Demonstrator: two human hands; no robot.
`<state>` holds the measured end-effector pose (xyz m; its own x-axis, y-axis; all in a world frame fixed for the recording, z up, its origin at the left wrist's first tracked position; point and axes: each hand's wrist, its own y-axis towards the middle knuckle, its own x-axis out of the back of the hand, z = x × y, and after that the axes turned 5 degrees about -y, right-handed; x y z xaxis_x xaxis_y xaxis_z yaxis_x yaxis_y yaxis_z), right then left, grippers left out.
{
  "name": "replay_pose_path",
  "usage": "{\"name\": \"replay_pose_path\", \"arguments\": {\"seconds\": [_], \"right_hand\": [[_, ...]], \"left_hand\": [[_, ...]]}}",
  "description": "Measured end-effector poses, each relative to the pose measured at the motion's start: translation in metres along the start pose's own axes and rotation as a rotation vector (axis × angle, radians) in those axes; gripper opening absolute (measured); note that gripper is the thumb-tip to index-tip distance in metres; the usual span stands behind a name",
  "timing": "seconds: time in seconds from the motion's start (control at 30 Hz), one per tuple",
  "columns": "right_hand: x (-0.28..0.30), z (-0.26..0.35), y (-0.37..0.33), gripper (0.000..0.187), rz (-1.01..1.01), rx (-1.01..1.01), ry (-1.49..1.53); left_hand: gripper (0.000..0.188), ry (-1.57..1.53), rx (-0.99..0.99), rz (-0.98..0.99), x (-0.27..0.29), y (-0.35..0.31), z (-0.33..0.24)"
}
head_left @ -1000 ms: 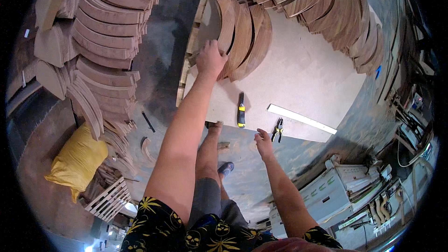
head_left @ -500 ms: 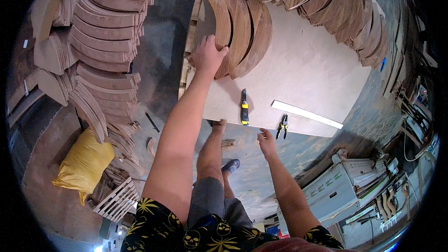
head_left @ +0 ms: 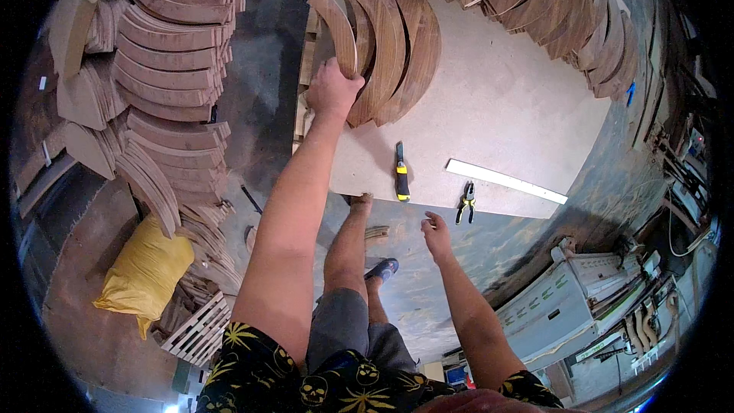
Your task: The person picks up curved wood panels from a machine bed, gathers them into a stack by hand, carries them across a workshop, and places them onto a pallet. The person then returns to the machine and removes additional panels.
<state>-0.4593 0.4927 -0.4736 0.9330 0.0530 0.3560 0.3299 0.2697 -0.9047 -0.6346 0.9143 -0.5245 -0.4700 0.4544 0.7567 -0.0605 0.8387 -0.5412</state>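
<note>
The step in hand, as far as one can judge, is the handling of a single curved wooden piece (head_left: pixel 342 27) at the left side of the pale worktop (head_left: pixel 505 115). The piece slants up and away from the left hand (head_left: pixel 334 90), its lower end set between thumb and fingers, just beside a group of similar brown curved pieces (head_left: pixel 384 53). Any move of it seems to call for a firm hold on that end and some care to keep the long free arc from knocking its neighbours. The left hand is closed around the lower end, thumb on the right, fingers curled on the left (the fingertips themselves are hidden, so how tightly they press I cannot tell). The right hand (head_left: pixel 436 235) holds nothing: it hangs just off the near edge with the fingers loosely bent and parted, near the pliers (head_left: pixel 466 203) but apart from them. Between the curved group and the near edge lies a yellow and black knife (head_left: pixel 401 173), and beyond the pliers a white strip (head_left: pixel 507 181) lies aslant. A larger fanned row of curved pieces (head_left: pixel 527 0) covers the far side, and further stacks (head_left: pixel 172 57) stand off to the left, well apart from both hands.
</note>
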Motion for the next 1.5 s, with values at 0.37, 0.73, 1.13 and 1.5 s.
{"name": "replay_pose_path", "arguments": {"seconds": [0.37, 0.73, 1.13, 1.5], "right_hand": [[0.005, -0.016, 0.007, 0.042, -0.003, -0.019, -0.016], [0.006, -0.002, -0.002, 0.042, -0.001, -0.038, 0.03], [0.076, -0.058, -0.145, 0.043, -0.081, -0.088, 0.173], [0.168, -0.36, -0.361, 0.036, -0.413, 0.035, 0.081]], "left_hand": [[0.061, 0.007, -0.152, -0.021, -0.005, -0.002, -0.016], [0.057, -0.122, -0.147, -0.009, -0.005, -0.009, -0.012], [0.051, 0.038, -0.15, -0.041, 0.036, -0.155, 0.088], [0.044, 0.009, 0.087, 0.276, 0.109, -0.387, 0.108]]}}
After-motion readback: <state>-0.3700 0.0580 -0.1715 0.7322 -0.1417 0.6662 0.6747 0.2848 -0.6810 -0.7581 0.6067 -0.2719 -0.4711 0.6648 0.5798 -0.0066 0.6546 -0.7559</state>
